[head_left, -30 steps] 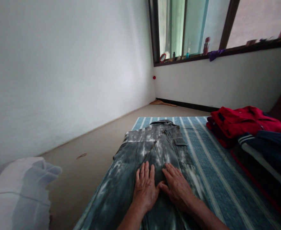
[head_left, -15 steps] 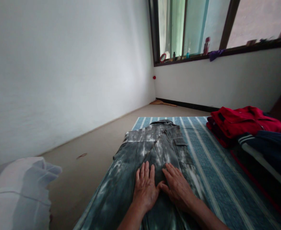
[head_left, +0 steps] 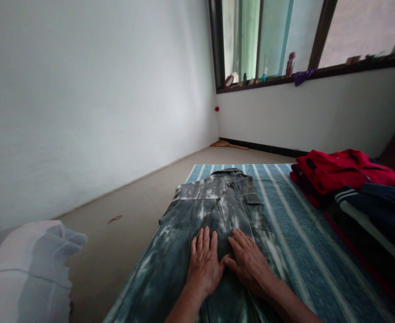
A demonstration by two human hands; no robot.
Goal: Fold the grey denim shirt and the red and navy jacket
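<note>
A grey-green, white-mottled denim jacket [head_left: 204,204] lies front down or folded over, I cannot tell which, with its collar at the far end and a flapped pocket on the right. Flat on its middle rests my left hand [head_left: 204,264], fingers stretched forward. My right hand [head_left: 249,260] also presses flat on the cloth, its fingers angled to the left. The two thumbs meet between the hands. Under the garment is a blue mat with pale stripes [head_left: 290,229]. The garment's near end runs out of view beneath my forearms.
Folded red clothing [head_left: 345,168] is stacked at the right, beside dark blue clothing with white stripes [head_left: 382,206]. A pale checked cloth bundle [head_left: 29,269] sits at the lower left. On the floor lies a thin loop [head_left: 115,219]. Small bottles [head_left: 291,65] line the windowsill.
</note>
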